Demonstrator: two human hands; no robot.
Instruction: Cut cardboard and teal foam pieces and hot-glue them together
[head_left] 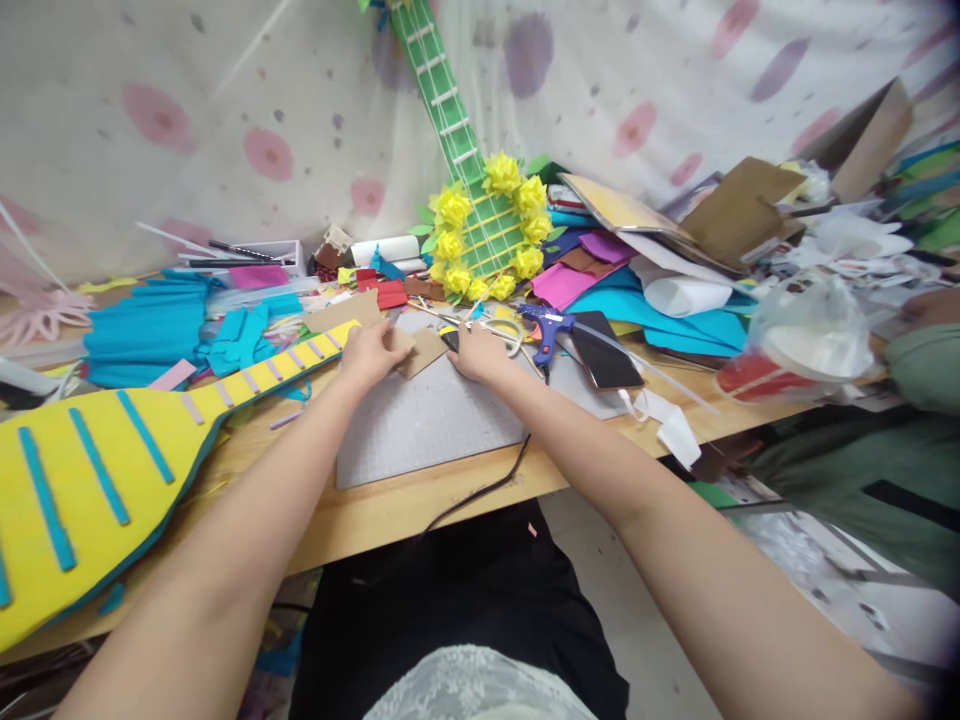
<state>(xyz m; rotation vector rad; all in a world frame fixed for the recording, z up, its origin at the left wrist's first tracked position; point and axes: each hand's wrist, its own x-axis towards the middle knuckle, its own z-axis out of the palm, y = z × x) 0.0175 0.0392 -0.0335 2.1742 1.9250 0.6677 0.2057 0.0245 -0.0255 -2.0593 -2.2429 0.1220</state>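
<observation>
My left hand [369, 355] has its fingers closed on a small piece of brown cardboard [424, 354] over the grey cutting mat [420, 425]. Just to the right, my right hand [480, 352] is curled round a black and yellow tool, probably a utility knife [451, 339]; most of it is hidden by the fingers. A yellow and blue paper guitar [247, 395] lies to the left, its neck end by my left hand. Right of my right hand are white-handled scissors [510, 335] and a blue glue gun [547, 328].
Behind the mat leans a green guitar [450, 125] with yellow paper flowers. Blue crepe paper [146, 330] lies at the left. A phone [606, 350], coloured sheets [675, 325] and a bagged red cup [780, 360] are at the right, beside another person's sleeve [926, 365]. A black cord [480, 492] crosses the table edge.
</observation>
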